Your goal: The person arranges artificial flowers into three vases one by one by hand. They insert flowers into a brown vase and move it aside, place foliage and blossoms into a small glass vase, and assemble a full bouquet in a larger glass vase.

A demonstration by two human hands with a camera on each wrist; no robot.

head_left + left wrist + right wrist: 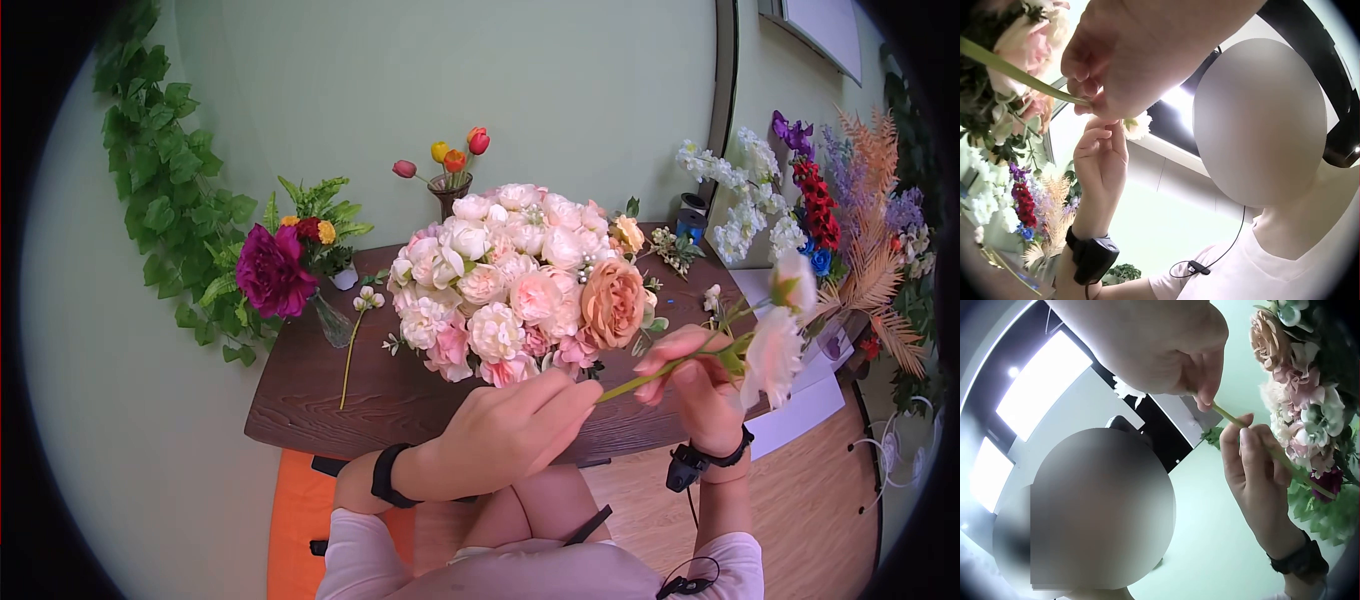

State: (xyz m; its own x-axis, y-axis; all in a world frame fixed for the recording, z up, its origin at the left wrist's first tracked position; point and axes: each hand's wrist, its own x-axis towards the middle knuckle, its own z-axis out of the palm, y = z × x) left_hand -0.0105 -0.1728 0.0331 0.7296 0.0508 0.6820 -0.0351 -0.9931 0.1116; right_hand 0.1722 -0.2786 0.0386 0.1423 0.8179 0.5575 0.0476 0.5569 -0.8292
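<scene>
Both hands hold one pale pink artificial flower [772, 358] by its green stem [632, 384]. My left hand [515, 425] pinches the stem low down, in front of the bouquet. Higher up, close under the blooms, my right hand [703, 388] grips it with thumb and fingers. In the right wrist view the stem [1300, 475] runs on past the left hand [1257, 481] toward the bouquet. A large round bouquet [515, 285] of pink and white blooms, with one big peach rose [612, 303], stands on the table just beyond both hands.
On the dark wooden table [300, 400] lies a short white-budded stem [350, 360] at left. Behind it stands a glass vase [333, 322] with a magenta bloom. Tulips in a dark vase [450, 190] stand at the back. Tall mixed flowers [860, 230] fill the right side.
</scene>
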